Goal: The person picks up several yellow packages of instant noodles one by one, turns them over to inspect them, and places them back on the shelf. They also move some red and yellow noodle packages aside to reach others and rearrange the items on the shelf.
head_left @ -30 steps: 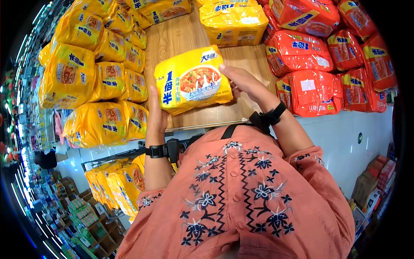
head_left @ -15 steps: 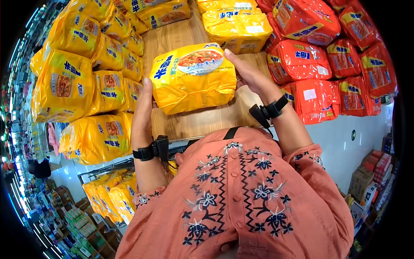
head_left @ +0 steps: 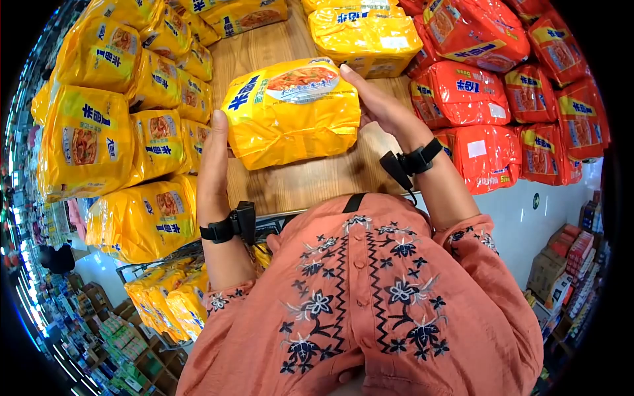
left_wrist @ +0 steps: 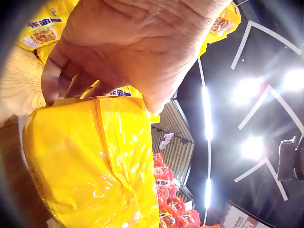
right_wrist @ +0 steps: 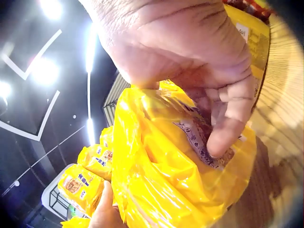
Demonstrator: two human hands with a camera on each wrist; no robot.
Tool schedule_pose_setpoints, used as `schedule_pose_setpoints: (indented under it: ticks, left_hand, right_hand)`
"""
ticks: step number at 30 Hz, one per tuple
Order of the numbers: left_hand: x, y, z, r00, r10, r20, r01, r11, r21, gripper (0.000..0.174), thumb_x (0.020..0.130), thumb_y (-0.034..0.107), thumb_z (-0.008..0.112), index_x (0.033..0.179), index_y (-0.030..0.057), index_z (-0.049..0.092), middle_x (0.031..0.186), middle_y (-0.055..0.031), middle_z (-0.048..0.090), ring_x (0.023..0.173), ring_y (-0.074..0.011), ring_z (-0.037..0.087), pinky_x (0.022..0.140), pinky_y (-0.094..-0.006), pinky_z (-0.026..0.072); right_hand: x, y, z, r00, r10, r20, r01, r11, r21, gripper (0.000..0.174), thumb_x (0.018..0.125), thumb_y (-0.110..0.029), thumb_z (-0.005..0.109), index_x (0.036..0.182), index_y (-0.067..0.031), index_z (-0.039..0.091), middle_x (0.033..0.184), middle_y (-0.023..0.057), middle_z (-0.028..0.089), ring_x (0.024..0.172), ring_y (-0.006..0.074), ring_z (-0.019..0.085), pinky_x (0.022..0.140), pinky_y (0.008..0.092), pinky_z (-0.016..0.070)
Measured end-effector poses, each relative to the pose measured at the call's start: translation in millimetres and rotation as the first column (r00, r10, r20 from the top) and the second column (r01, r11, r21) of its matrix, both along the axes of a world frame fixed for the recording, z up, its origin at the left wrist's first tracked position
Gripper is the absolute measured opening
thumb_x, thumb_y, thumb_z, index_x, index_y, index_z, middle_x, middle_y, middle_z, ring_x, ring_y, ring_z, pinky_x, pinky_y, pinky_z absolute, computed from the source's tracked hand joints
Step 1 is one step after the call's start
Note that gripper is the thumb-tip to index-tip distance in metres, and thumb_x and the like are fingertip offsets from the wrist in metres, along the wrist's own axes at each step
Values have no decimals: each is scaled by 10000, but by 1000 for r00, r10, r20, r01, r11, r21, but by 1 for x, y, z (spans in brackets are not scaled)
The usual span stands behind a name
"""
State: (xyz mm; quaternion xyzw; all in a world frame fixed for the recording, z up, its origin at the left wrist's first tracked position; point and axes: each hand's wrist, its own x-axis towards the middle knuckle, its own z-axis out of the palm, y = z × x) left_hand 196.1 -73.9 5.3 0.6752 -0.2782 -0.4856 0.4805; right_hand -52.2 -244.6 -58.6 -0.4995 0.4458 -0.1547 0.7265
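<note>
A yellow multipack of instant noodles (head_left: 297, 129) is held between both hands above the wooden table, a noodle-bowl picture on its top face and a plain yellow side turned toward the body. My left hand (head_left: 212, 165) grips its left end, thumb along the near edge. At the opposite end my right hand (head_left: 389, 115) holds on, thumb at the upper corner. In the left wrist view, the fingers (left_wrist: 52, 83) bend over the end of the wrapper, beside a crimped seam. The right wrist view shows curled fingertips (right_wrist: 221, 142) pressing the crinkled film near purple print.
Yellow noodle packs (head_left: 86, 142) are stacked along the left, and another yellow pack (head_left: 363, 33) lies at the back. Red packs (head_left: 462, 92) pile up on the right. Bare wooden tabletop (head_left: 317, 181) shows under the held pack. More yellow packs (head_left: 158, 297) sit on a lower rack at left.
The pack has tilted so its picture face turns upward and its plain side faces the body. Both hands have moved with it, the left arm shifting slightly outward.
</note>
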Motion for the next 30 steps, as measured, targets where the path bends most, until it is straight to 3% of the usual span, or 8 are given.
schedule_pose_setpoints:
  ticks: [3, 6, 14, 15, 18, 19, 24, 30]
  left_hand:
    - [1, -2, -4, 999, 35, 15, -34, 999, -40, 725, 1001, 634, 397, 1373, 27, 535, 1350, -76, 579, 1243, -171, 523, 1068, -325, 347]
    - [9, -1, -17, 996, 83, 23, -81, 994, -69, 710, 1012, 621, 379, 1375, 30, 532, 1357, -77, 578, 1259, -176, 515, 1081, -328, 347]
    - [25, -1, -54, 991, 135, -24, -137, 963, -231, 660, 1037, 579, 337, 1359, 34, 523, 1276, -71, 626, 1173, -154, 574, 1027, -313, 420]
    - [27, 0, -58, 988, 148, -49, -155, 957, -245, 647, 1038, 572, 346, 1353, 37, 526, 1261, -68, 633, 1158, -151, 582, 1011, -307, 432]
    - [32, 0, -70, 977, 194, -92, -214, 926, -312, 628, 1033, 559, 384, 1375, 45, 496, 1317, -67, 596, 1193, -154, 562, 1012, -301, 439]
    - [29, -1, -73, 971, 208, -117, -236, 907, -347, 633, 1031, 561, 386, 1384, 45, 485, 1339, -67, 580, 1212, -157, 550, 1029, -306, 428]
    - [21, -6, -75, 952, 195, -234, -277, 874, -399, 661, 1021, 574, 392, 1419, 49, 444, 1421, -77, 514, 1305, -190, 477, 1118, -360, 344]
    - [18, -6, -92, 959, 163, -231, -244, 891, -383, 633, 1029, 547, 413, 1414, 45, 446, 1411, -73, 520, 1293, -190, 489, 1103, -356, 359]
  right_hand:
    - [1, 1, 2, 1000, -2, -15, 2, 1000, -14, 667, 953, -660, 453, 1007, -38, 688, 726, 49, 652, 571, 130, 598, 500, 264, 461]
    - [-2, -3, 1, 992, 116, -53, -116, 993, 4, 661, 964, -646, 458, 1241, -74, 637, 1016, 28, 701, 819, 105, 656, 665, 256, 521]
    - [-2, 18, 6, 986, 157, 55, -153, 985, -76, 544, 966, -507, 557, 1252, -53, 644, 1056, -2, 682, 897, 73, 603, 721, 218, 449]
    - [-3, 17, 8, 979, 196, 51, -193, 979, -58, 518, 959, -394, 607, 1335, -39, 583, 1157, 15, 662, 1015, 97, 604, 838, 249, 474]
    - [6, 24, -6, 955, 182, 234, -141, 973, -184, 529, 939, -244, 639, 1407, -35, 511, 1247, 33, 626, 1149, 121, 572, 984, 275, 449]
    - [6, 25, -7, 946, 178, 270, -141, 979, -149, 582, 905, -110, 646, 1449, -33, 453, 1311, 38, 585, 1232, 135, 526, 1072, 289, 394]
    - [11, 28, -15, 925, 203, 323, -132, 965, -228, 594, 886, -44, 629, 1447, -22, 434, 1360, 39, 547, 1236, 127, 521, 1054, 282, 404]
    - [6, 28, -28, 927, 223, 303, -142, 953, -267, 587, 875, -13, 568, 1448, -27, 440, 1357, 49, 559, 1250, 135, 508, 1049, 286, 403]
